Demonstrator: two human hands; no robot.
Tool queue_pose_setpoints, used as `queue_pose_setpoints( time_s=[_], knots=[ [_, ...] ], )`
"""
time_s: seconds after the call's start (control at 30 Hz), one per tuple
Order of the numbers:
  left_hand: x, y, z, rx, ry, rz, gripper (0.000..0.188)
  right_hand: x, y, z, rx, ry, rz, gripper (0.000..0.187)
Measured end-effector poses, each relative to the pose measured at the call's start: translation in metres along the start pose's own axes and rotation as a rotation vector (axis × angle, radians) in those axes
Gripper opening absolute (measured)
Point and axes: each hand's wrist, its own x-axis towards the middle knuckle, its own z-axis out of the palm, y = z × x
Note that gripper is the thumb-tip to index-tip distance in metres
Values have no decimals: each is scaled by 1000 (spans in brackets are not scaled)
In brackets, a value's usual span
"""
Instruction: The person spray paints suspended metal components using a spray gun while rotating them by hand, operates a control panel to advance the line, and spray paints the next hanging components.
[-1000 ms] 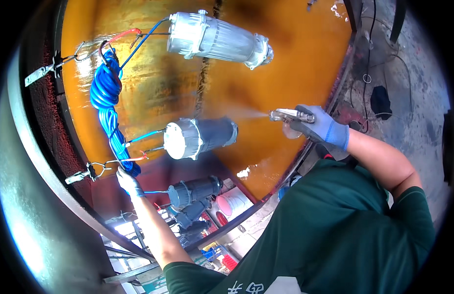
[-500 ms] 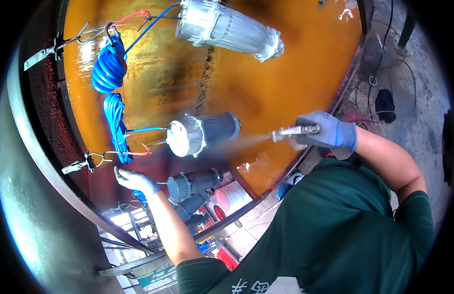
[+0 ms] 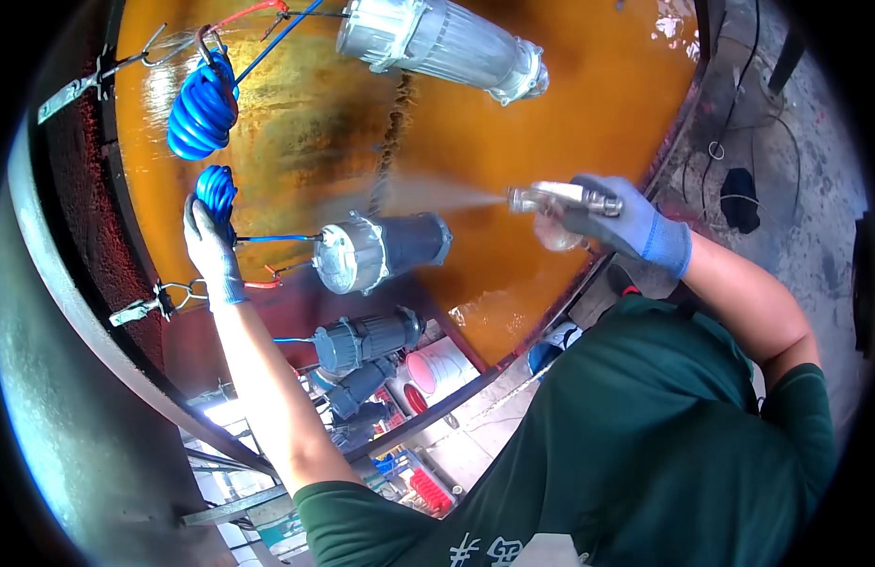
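My gloved right hand [image 3: 622, 222] is wrapped round a metal spray gun [image 3: 560, 198], pointed left. A pale mist leaves its nozzle and passes just above the middle motor [image 3: 386, 250], a grey cylinder with a lighter flanged end. My gloved left hand [image 3: 211, 250] grips a coil of blue cable [image 3: 216, 194] left of that motor and hides the coil's lower part. A blue lead and a red-tipped wire run from the motor toward this coil and a metal hook. Above hangs a larger silvery motor [image 3: 447, 47] beside a second blue cable coil [image 3: 203, 109].
Behind the motors stands a glossy orange-brown panel [image 3: 541, 293]. Darker motors [image 3: 367, 340] hang lower down, near a pink-and-white bucket [image 3: 439, 369]. A curved metal rail [image 3: 88, 321] runs along the left. Thin hoses [image 3: 730, 123] lie on the concrete floor at right.
My left hand has risen from below the lower blue coil onto it. The spray gun has moved up and slightly left, so its mist has shifted from the middle motor to above it.
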Motion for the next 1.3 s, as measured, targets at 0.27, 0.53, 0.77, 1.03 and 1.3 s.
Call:
queue_pose_setpoints(
  time_s=[0.27,0.53,0.77,1.03,1.3],
  knots=[
    [-24,2,-7,219,54,190,53,2,7,-7,-250,-125,41,27],
    [-64,46,-2,123,67,190,51,-2,23,-24,-204,-240,-68,29],
    [-89,49,-5,189,73,268,48,3,17,-28,-185,-150,-58,26],
    [-99,35,-6,-36,37,217,51,11,-15,-9,-51,-67,-132,23],
    [-106,25,-20,174,2,267,57,21,-11,1,-132,-53,-182,24]
  ],
)
